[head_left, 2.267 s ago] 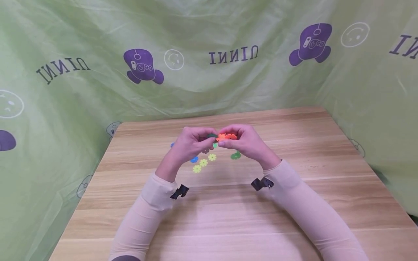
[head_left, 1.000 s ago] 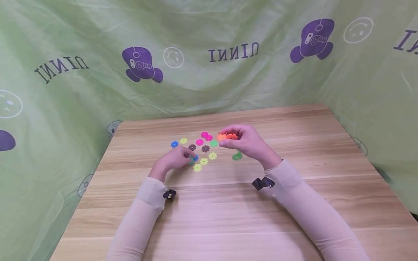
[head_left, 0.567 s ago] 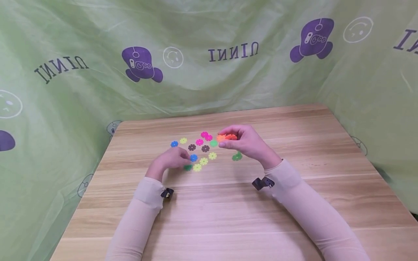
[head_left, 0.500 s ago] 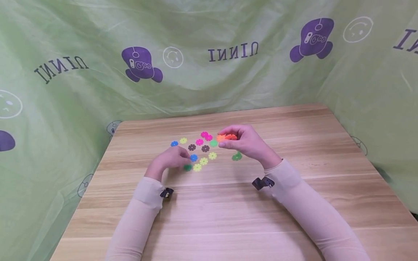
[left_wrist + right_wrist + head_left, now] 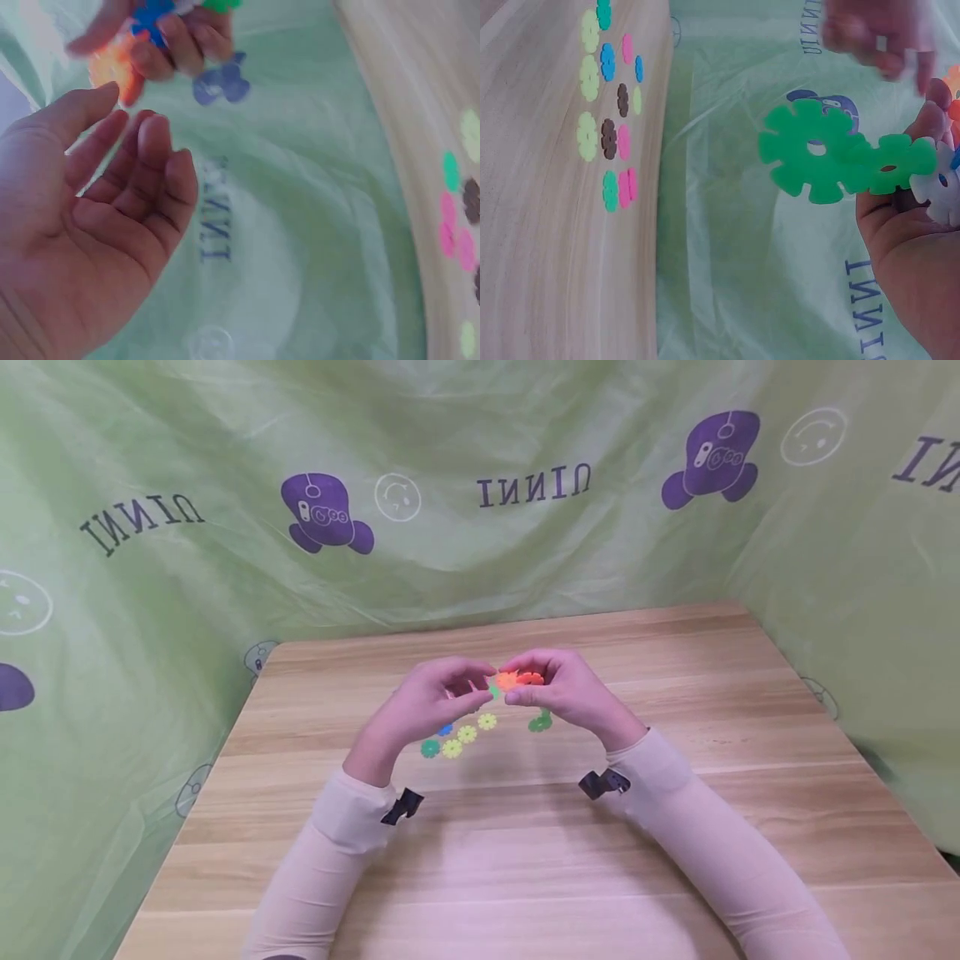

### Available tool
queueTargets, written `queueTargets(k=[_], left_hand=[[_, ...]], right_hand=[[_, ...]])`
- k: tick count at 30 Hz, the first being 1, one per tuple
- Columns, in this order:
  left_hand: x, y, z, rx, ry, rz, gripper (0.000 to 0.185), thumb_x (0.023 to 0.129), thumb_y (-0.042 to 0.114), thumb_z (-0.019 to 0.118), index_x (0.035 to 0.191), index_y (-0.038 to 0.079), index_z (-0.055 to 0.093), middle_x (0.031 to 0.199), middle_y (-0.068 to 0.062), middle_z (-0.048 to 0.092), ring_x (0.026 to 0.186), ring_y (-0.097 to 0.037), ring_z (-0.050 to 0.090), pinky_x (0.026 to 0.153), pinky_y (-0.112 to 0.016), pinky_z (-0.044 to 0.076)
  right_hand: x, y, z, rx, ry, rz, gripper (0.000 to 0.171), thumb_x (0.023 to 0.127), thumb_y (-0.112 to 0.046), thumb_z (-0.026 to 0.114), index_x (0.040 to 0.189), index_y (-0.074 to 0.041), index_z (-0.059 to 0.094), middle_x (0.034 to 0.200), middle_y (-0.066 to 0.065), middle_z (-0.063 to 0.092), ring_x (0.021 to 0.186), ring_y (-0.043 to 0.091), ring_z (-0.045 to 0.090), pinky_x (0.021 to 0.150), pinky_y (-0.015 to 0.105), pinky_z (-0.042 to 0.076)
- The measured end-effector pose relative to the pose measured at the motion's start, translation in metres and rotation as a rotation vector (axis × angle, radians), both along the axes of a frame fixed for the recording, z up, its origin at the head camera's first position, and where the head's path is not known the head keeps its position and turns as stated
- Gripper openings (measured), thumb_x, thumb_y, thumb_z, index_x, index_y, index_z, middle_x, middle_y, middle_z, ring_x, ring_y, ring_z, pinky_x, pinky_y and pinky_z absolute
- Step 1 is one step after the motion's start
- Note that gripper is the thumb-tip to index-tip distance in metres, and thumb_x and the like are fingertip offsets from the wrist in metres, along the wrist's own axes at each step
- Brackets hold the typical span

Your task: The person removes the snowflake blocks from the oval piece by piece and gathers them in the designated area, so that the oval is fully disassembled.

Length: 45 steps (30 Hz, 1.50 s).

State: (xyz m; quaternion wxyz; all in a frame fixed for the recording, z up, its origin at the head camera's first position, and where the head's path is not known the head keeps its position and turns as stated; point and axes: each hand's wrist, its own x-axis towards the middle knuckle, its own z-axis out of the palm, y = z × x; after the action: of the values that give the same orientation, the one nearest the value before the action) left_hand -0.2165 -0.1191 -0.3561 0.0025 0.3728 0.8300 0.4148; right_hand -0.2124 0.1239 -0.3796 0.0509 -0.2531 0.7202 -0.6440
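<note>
My right hand (image 5: 573, 689) holds up a chain of linked plastic snowflake discs above the table. Orange discs (image 5: 508, 681) face my left hand, and a blue disc (image 5: 152, 21) shows among the fingers. From the palm's other side stick out a white disc (image 5: 939, 184) and two green discs (image 5: 810, 154). My left hand (image 5: 420, 706) is raised beside the chain, its fingers relaxed and slightly bent. Nothing lies between its thumb and fingers in the left wrist view, where its fingertips are close to the orange disc.
Loose snowflake discs lie on the wooden table (image 5: 525, 860): a teal-green disc (image 5: 430, 748), several yellow discs (image 5: 467, 734) and a blue disc (image 5: 446, 729). Pink discs (image 5: 624, 141) and brown discs (image 5: 609, 139) show in the right wrist view. A green printed curtain (image 5: 450, 568) stands behind.
My left hand held a green disc by the chain, carried it down, left it on the table beside the yellow discs, and rose back empty. My right hand stayed in place with the chain.
</note>
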Motion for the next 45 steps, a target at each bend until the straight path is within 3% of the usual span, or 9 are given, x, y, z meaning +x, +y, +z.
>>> queueTargets(k=[5, 11, 18, 22, 27, 32, 38, 45], left_hand=[[0.003, 0.016, 0.005, 0.111, 0.088, -0.098, 0.022, 0.088, 0.011, 0.075, 0.109, 0.013, 0.074, 0.090, 0.007, 0.069, 0.074, -0.009, 0.063, 0.063, -0.031, 0.053], [0.000, 0.029, -0.002, 0.221, 0.113, -0.095, 0.022, 0.086, 0.009, 0.077, 0.107, 0.007, 0.076, 0.091, 0.000, 0.072, 0.073, -0.014, 0.064, 0.062, -0.029, 0.053], [0.002, 0.024, -0.004, 0.380, -0.005, -0.018, 0.023, 0.086, 0.001, 0.074, 0.109, 0.001, 0.074, 0.097, -0.008, 0.071, 0.054, -0.024, 0.058, 0.046, -0.034, 0.052], [0.002, 0.019, -0.005, 0.365, -0.067, 0.020, 0.025, 0.087, 0.005, 0.074, 0.112, 0.003, 0.074, 0.102, -0.006, 0.070, 0.060, -0.022, 0.064, 0.051, -0.036, 0.056], [-0.001, 0.017, -0.007, 0.326, -0.115, 0.029, 0.025, 0.087, 0.016, 0.077, 0.111, 0.009, 0.074, 0.106, -0.001, 0.069, 0.067, -0.022, 0.065, 0.052, -0.038, 0.056], [-0.003, 0.020, -0.009, 0.315, -0.072, 0.041, 0.023, 0.086, 0.019, 0.078, 0.107, 0.012, 0.075, 0.100, 0.001, 0.070, 0.066, -0.021, 0.064, 0.048, -0.037, 0.054], [-0.002, 0.021, -0.009, 0.326, -0.022, 0.027, 0.018, 0.087, 0.012, 0.077, 0.104, 0.006, 0.076, 0.107, -0.003, 0.068, 0.070, -0.020, 0.064, 0.047, -0.036, 0.055], [-0.005, 0.019, -0.011, 0.330, 0.016, -0.010, 0.019, 0.088, 0.007, 0.074, 0.107, 0.004, 0.076, 0.108, -0.003, 0.066, 0.062, -0.018, 0.061, 0.046, -0.038, 0.053]], right_hand=[[0.000, 0.001, 0.001, 0.001, 0.026, 0.002, 0.042, 0.078, -0.023, 0.085, 0.113, -0.005, 0.071, 0.095, 0.012, 0.070, 0.078, 0.023, 0.063, 0.069, 0.029, 0.054], [0.003, 0.007, 0.002, -0.005, 0.032, -0.017, 0.039, 0.081, -0.025, 0.082, 0.115, -0.008, 0.071, 0.090, 0.011, 0.068, 0.072, 0.021, 0.056, 0.060, 0.027, 0.049], [0.002, 0.008, 0.002, -0.006, 0.053, -0.047, 0.030, 0.087, -0.024, 0.077, 0.111, -0.007, 0.070, 0.090, 0.014, 0.066, 0.076, 0.025, 0.058, 0.063, 0.032, 0.050], [0.003, 0.006, 0.002, -0.003, 0.056, -0.067, 0.025, 0.088, -0.022, 0.076, 0.107, -0.007, 0.071, 0.092, 0.017, 0.065, 0.081, 0.031, 0.059, 0.066, 0.039, 0.052], [0.003, 0.001, 0.001, -0.002, 0.026, -0.082, 0.020, 0.088, -0.022, 0.077, 0.103, -0.010, 0.072, 0.087, 0.015, 0.065, 0.077, 0.031, 0.059, 0.061, 0.035, 0.051], [0.002, -0.001, 0.000, 0.021, -0.001, -0.109, 0.017, 0.088, -0.021, 0.076, 0.102, -0.012, 0.072, 0.084, 0.011, 0.063, 0.072, 0.026, 0.057, 0.051, 0.028, 0.043], [0.000, -0.002, -0.001, 0.043, 0.026, -0.109, 0.015, 0.089, -0.009, 0.074, 0.104, -0.007, 0.072, 0.081, 0.015, 0.062, 0.070, 0.026, 0.055, 0.055, 0.032, 0.049], [0.000, -0.003, -0.002, 0.033, 0.028, -0.119, 0.017, 0.088, -0.011, 0.075, 0.104, -0.008, 0.073, 0.084, 0.020, 0.063, 0.070, 0.025, 0.056, 0.055, 0.031, 0.049]])
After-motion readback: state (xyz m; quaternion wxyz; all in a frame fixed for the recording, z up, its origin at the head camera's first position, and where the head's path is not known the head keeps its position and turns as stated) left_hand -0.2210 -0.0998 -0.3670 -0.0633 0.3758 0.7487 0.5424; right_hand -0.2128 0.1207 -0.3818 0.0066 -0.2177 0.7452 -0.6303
